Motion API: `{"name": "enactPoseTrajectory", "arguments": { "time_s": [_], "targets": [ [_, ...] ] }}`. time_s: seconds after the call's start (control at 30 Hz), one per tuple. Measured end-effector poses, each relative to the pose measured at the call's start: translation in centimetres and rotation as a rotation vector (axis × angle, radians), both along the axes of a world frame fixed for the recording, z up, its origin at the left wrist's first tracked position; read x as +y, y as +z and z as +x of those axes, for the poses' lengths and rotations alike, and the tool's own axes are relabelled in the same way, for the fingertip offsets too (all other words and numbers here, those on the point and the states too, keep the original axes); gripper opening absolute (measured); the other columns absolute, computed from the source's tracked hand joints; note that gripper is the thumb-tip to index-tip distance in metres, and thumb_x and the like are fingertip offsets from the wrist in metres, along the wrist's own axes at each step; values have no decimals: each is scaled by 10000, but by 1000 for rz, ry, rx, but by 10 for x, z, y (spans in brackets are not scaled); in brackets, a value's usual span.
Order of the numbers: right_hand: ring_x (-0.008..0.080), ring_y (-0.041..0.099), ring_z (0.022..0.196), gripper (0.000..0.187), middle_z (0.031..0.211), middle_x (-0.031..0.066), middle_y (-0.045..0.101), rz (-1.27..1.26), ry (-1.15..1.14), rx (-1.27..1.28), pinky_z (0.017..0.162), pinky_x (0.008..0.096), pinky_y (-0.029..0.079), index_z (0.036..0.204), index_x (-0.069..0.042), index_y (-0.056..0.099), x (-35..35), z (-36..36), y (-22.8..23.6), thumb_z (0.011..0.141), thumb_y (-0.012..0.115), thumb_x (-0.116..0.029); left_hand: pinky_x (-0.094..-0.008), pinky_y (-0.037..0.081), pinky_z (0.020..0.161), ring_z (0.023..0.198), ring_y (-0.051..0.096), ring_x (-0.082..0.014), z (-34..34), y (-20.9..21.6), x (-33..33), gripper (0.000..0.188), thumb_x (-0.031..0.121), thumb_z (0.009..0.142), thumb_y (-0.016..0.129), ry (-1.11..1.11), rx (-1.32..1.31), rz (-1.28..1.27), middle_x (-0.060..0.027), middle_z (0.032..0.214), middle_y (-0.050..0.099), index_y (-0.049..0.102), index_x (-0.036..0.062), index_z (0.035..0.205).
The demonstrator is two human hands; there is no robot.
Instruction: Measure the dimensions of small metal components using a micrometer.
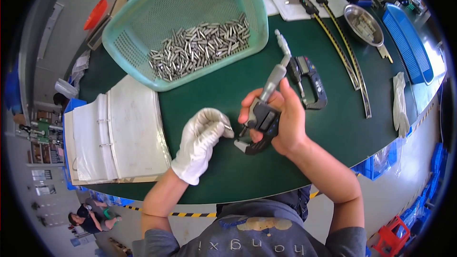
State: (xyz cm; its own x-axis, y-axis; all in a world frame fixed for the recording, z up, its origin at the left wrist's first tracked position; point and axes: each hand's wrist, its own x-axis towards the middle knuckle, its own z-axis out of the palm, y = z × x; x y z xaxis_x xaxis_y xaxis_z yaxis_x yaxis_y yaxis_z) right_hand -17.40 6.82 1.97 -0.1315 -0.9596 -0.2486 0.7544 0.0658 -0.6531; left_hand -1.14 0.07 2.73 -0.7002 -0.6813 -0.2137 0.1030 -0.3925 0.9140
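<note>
My left hand (200,140), in a white glove, is closed in a pinch on a small metal pin (229,128). The pin's end points toward the gap of a digital micrometer (264,115); whether it touches the micrometer I cannot tell. Bare fingers of my right hand (291,126) wrap round the micrometer's body, its thimble pointing away from me. Beyond both hands stands a pale green mesh basket (195,81), with a heap of similar metal pins (202,45) inside. A second micrometer (314,83) lies to the right of my right hand.
An open binder (135,128) lies at left on the green table (228,176). Two digital calipers (309,6) extend across the right side. Farther right are a metal bowl (351,13), a blue basket (407,43) and a white glove (400,107). Another person (89,219) is at far left.
</note>
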Motion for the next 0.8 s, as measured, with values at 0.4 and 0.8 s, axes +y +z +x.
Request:
{"name": "enactPoseTrajectory", "arguments": {
  "time_s": [0.4, 0.8],
  "targets": [
    [162, 427, 396, 613, 693, 134, 573, 103, 113, -150, 439, 272, 381, 869, 0, 511, 0, 1, -1, 873, 94, -450, -251, 365, 724, 765, 471, -123, 14, -12, 23, 190, 177, 777, 616, 33, -85, -76, -46, 800, 503, 490, 48, 837],
    [164, 443, 398, 614, 684, 134, 571, 101, 146, -218, 429, 261, 391, 859, -2, 510, 1, 2, -3, 862, 129, -483, -185, 369, 676, 719, 456, -46, 18, -19, 25, 124, 111, 803, 599, 2, -79, -129, 9, 827, 526, 518, 45, 870]
  ]
}}
